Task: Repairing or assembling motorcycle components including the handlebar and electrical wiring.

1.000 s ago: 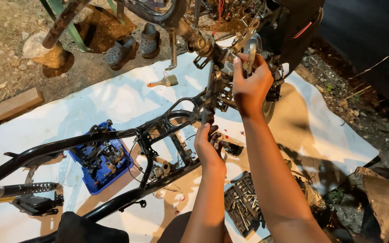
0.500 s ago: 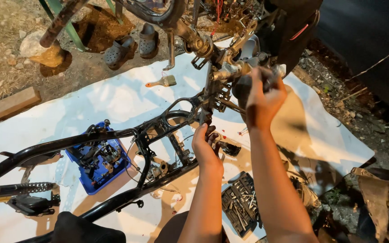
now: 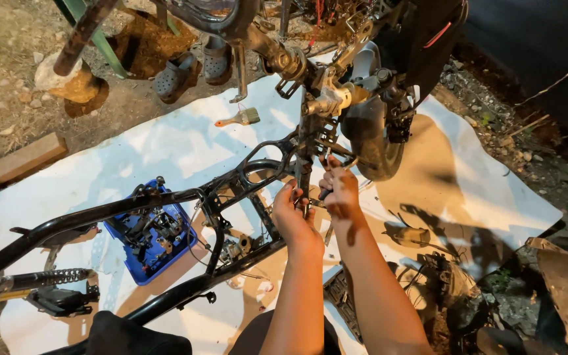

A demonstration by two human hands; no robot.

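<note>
Both hands are close together at the black motorcycle frame point(image 3: 165, 197) over the white sheet point(image 3: 185, 144): the left hand point(image 3: 292, 213) grips a frame tube, the right hand point(image 3: 342, 190) holds a small tool point(image 3: 336, 179)

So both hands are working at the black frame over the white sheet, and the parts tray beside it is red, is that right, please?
Not quite: the parts tray is blue, not red, as the head view shows. The rest holds: the left hand and right hand are at the black frame over the white sheet.
</note>
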